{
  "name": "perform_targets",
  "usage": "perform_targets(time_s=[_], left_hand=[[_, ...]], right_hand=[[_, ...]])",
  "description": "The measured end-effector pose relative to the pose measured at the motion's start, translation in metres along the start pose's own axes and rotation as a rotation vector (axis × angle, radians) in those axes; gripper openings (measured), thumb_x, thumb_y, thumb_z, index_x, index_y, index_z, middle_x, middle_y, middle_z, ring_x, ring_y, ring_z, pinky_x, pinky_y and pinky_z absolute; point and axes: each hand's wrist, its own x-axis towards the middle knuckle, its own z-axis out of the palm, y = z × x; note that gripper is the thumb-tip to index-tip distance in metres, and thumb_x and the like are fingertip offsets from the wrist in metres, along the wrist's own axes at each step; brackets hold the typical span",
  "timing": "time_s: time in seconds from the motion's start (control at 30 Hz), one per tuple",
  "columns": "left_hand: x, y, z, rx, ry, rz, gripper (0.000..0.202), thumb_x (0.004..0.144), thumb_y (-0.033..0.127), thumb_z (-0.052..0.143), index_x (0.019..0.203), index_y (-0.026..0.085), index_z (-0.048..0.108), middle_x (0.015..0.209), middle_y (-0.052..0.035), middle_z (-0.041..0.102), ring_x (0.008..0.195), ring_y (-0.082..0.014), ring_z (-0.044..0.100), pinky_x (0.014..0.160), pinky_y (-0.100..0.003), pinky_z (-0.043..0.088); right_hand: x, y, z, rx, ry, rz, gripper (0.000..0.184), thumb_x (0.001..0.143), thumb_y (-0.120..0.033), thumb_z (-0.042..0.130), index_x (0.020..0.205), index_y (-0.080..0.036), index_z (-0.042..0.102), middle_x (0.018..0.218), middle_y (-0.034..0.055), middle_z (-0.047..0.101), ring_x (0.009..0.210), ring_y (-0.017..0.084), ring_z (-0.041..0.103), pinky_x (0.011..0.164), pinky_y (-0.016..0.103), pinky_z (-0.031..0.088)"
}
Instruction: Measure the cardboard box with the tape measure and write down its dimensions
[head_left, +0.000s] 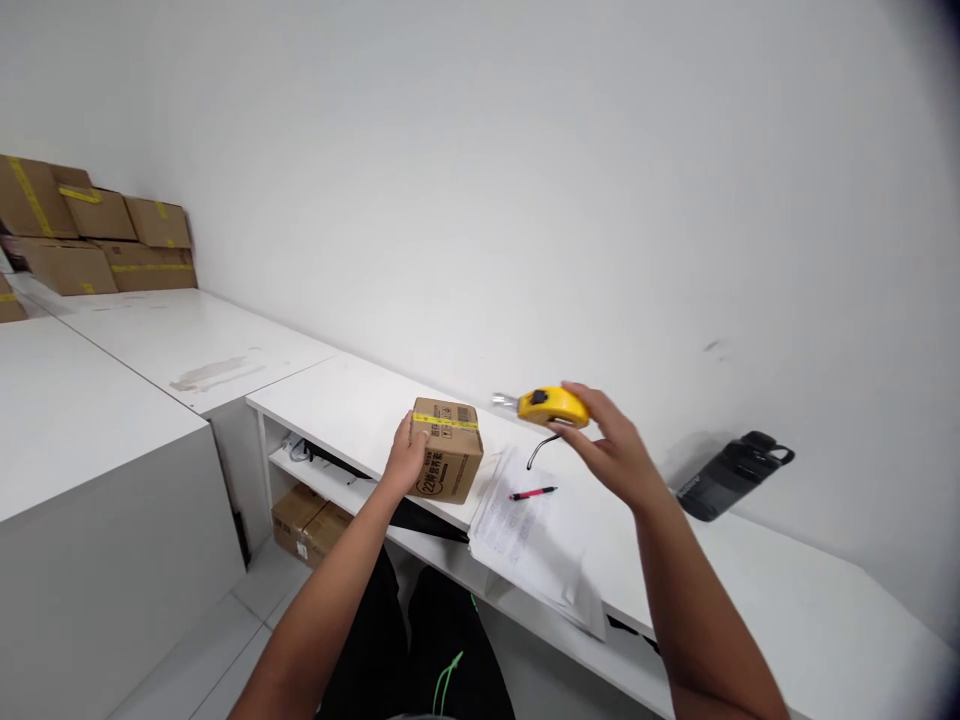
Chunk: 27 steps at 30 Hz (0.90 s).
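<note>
A small brown cardboard box [450, 450] with yellow tape across its top sits on the white desk [352, 405]. My left hand [406, 457] grips the box's near left side, fingers wrapped on its edge. My right hand [611, 440] is raised just right of the box and holds a yellow tape measure [553, 405], whose metal tip sticks out to the left and whose black cord hangs below.
A stack of papers [532, 540] with a red pen [533, 493] lies by the desk's front edge. A black bottle [731, 475] lies against the wall at right. Several taped cardboard boxes [97, 240] are stacked at far left; more boxes [307, 522] sit under the desk.
</note>
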Motion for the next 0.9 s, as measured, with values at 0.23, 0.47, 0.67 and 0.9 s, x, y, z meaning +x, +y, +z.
perform_targets(time_s=[0.23,0.47,0.67,0.9], left_hand=[[0.002,0.006,0.019,0.074,0.091,0.040,0.059,0.090,0.034,0.045,0.146,0.018,0.039,0.151,-0.0106,0.042,0.140,-0.0249,0.038,0.118,-0.038,0.028],[0.054,0.014,0.056,0.152,0.078,0.031,0.051,0.093,0.033,0.041,0.142,0.019,0.043,0.145,-0.0119,0.048,0.134,-0.0301,0.045,0.113,-0.048,0.034],[0.067,0.048,0.066,0.227,0.029,0.339,0.061,0.085,0.034,0.060,0.140,0.014,0.040,0.149,-0.0171,0.038,0.142,-0.0331,0.028,0.119,-0.052,0.020],[-0.091,0.023,0.075,-0.210,-0.906,0.193,0.092,0.071,0.074,0.061,0.146,0.029,0.034,0.154,-0.0128,0.035,0.137,-0.0350,0.039,0.104,-0.045,0.047]], right_hand=[[-0.059,-0.014,-0.045,0.182,0.565,0.200,0.061,0.072,-0.043,0.079,0.126,-0.025,0.058,0.121,0.0083,0.060,0.107,0.025,0.061,0.090,0.042,0.052],[-0.144,-0.045,-0.003,0.987,0.635,0.972,0.046,0.071,-0.057,0.073,0.097,-0.019,0.070,0.081,0.0050,0.069,0.061,0.016,0.063,0.046,0.025,0.049],[-0.182,-0.053,0.017,1.089,0.695,1.294,0.039,0.068,-0.050,0.078,0.078,-0.015,0.065,0.060,-0.0008,0.059,0.044,0.008,0.048,0.031,0.015,0.027],[-0.161,-0.045,0.076,1.056,0.669,1.080,0.055,0.075,-0.068,0.064,0.110,-0.027,0.057,0.087,0.0020,0.063,0.056,0.014,0.054,0.042,0.026,0.045]])
